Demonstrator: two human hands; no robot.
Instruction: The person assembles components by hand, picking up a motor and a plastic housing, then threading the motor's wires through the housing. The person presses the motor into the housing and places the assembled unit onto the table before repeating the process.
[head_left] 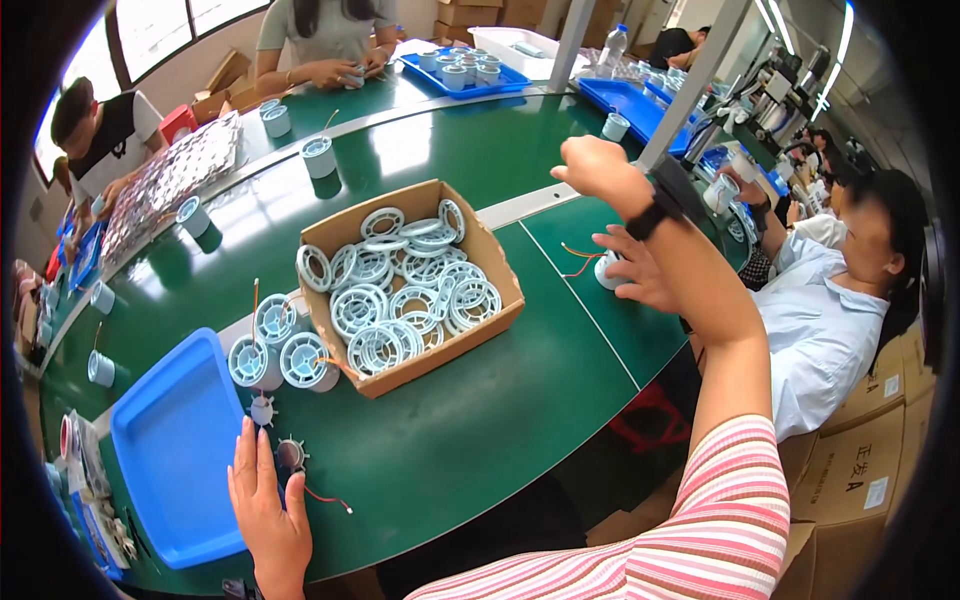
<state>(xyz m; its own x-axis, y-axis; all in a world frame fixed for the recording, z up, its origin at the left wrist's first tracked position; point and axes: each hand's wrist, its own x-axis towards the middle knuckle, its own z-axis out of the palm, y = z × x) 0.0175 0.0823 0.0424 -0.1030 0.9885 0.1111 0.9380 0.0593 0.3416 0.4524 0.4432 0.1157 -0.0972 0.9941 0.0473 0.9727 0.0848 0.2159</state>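
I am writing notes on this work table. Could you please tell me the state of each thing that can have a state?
Cardboard box: open, filled with white ring-shaped spools.
Blue tray: empty, lying flat.
Small spiked part: on the table, wire attached, beside the fingers.
Left hand: flat on the table, holding nothing.
Right hand: raised above the table, fingers closed; whether it holds anything cannot be seen.

Open green belt right of box – left side crowded
Cardboard box (pixel 415 290), blue tray (pixel 170 440) and white spools (pixel 280 350) hem in left hand (pixel 268 510) – bare green table (pixel 480 420) beyond.
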